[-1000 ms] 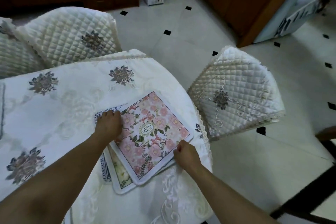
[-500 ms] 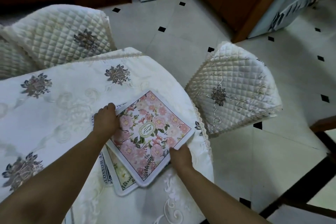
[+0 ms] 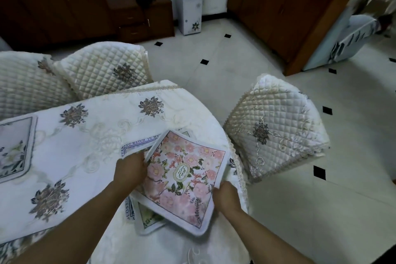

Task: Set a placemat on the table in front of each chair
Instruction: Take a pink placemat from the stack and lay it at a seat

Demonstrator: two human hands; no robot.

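Both hands pinch the pink floral placemat (image 3: 184, 180), left hand (image 3: 129, 170) on its left edge, right hand (image 3: 225, 195) on its right, tilting it above the stack (image 3: 147, 216) near the tabletop (image 3: 90, 152) edge, facing the quilted chair (image 3: 276, 130) to the right.

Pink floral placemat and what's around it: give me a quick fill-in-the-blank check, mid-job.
1. The pink floral placemat is gripped by ___ hands, the left hand and the right hand.
2. It lies over a placemat with blue lettering and a ___-patterned placemat.
3. The quilted chair stands at the table's ___ side.
4. Another placemat lies at the picture's ___ edge.

Missing: both; green; right; left
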